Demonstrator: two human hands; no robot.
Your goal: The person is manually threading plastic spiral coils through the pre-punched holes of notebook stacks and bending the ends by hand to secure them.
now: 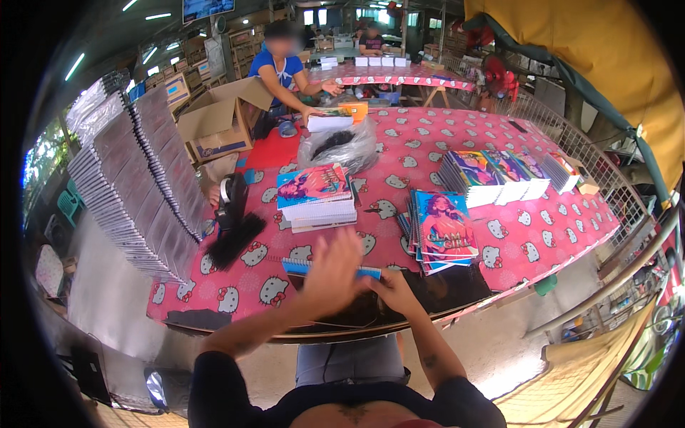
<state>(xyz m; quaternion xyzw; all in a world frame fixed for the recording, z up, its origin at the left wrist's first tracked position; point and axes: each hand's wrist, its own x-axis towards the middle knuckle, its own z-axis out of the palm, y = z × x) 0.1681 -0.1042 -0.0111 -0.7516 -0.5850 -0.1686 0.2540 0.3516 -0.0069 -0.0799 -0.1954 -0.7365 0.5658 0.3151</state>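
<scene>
Dark sleeves [225, 391] at seven and five o'clock; beyond, at six, a blue notebook [297, 268] — right hand [394, 291] pinching its right end, best kept steady — blurred left hand [332, 269] across it, fingers extended, contact unclear.

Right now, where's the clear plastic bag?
In the head view, the clear plastic bag lies upper centre on the pink tablecloth, just beyond the middle notebook stack.

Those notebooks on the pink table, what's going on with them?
The person's right hand holds one end of a blue notebook while the blurred left hand is over it. One notebook stack sits just beyond, another stack to the right. Across the pink table, a co-worker in blue has a hand on a white-edged stack.
</scene>
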